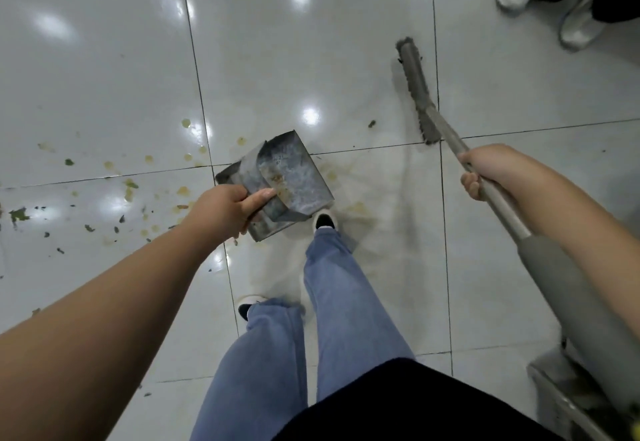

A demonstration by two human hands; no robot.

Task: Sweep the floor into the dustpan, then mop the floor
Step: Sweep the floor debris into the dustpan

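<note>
Overhead, from the head view, the left hand (pixel 227 206) is seen curled around the rear handle plate of the metal dustpan (pixel 277 184), thumb laid across the top, fingers wrapped beneath. The dustpan is held tilted above the tiled floor (pixel 104 59); only brownish smears and specks are visible inside it. The right hand (pixel 485 170) is closed around the grey mop handle (pixel 498 205), fingers pressed together. At one o'clock, the flat mop head (pixel 417 90) is set against the floor. Green and yellow debris (pixel 128 184) is scattered at nine o'clock.
</note>
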